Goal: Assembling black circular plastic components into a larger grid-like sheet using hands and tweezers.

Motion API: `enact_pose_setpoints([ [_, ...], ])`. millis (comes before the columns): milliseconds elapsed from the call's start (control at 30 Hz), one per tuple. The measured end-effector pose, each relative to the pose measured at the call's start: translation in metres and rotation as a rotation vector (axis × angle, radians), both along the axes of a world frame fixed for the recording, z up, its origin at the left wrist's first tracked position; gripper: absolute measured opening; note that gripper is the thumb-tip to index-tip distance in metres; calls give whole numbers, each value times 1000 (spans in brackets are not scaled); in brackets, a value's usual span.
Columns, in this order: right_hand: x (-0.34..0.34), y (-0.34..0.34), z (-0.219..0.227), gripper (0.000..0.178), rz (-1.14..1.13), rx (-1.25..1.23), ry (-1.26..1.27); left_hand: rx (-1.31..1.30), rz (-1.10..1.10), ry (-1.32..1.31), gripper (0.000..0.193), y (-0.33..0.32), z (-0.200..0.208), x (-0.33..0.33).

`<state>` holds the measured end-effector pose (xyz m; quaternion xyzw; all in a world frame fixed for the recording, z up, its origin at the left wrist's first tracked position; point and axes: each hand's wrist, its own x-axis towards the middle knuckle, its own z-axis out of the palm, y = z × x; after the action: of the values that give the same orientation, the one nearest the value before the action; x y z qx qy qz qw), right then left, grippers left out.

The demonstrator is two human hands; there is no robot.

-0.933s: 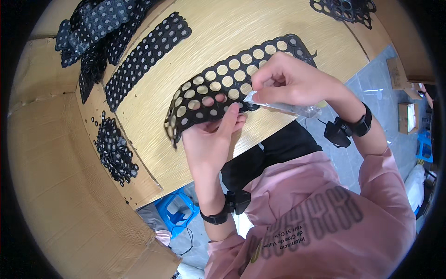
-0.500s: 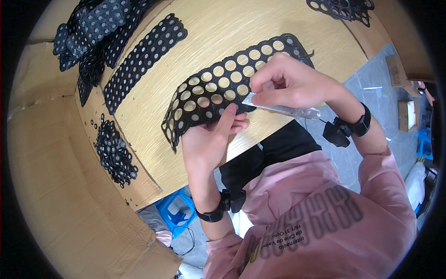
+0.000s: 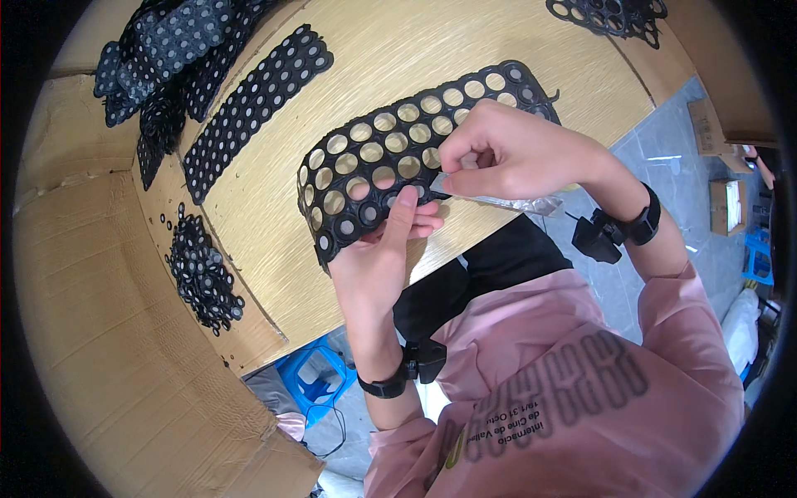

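A black rubber sheet [image 3: 377,137] with rows of round holes lies across the wooden table. Most of its holes are open, while grey discs fill those along the near edge and at the far right end. My left hand [image 3: 371,270] is closed on the near edge, thumb on top and fingers underneath, and the sheet's left end curls upward there. My right hand [image 3: 527,158] pinches a thin tool wrapped in clear plastic [image 3: 531,204]. Its tip touches or nearly touches the near edge, just right of my left thumb. Fingers partly hide the tool, so its exact kind is unclear.
A disc-filled black strip [image 3: 257,108] lies on the left of the table. Behind it is a heap of similar sheets [image 3: 178,50]. Loose small black rings and discs [image 3: 203,278] are piled at the left edge. Punched-out black webbing [image 3: 614,17] sits at the far right. Cardboard walls [image 3: 83,332] flank the table.
The sheet's left end has shifted right and turned, showing more of its near row of discs. My left hand has moved slightly right. My right hand and the tool have moved a little left.
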<state>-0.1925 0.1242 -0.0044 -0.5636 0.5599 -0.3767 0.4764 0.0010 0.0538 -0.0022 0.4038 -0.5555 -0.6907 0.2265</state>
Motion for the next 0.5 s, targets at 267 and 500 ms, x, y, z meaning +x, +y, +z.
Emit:
enact_pose_setpoints([
  [267, 2, 0, -5, 25, 24, -66, 69, -64, 19, -62, 15, 6, 2, -2],
  [500, 3, -1, -8, 23, 12, -140, 159, -194, -46, -86, 16, 11, 10, -9],
])
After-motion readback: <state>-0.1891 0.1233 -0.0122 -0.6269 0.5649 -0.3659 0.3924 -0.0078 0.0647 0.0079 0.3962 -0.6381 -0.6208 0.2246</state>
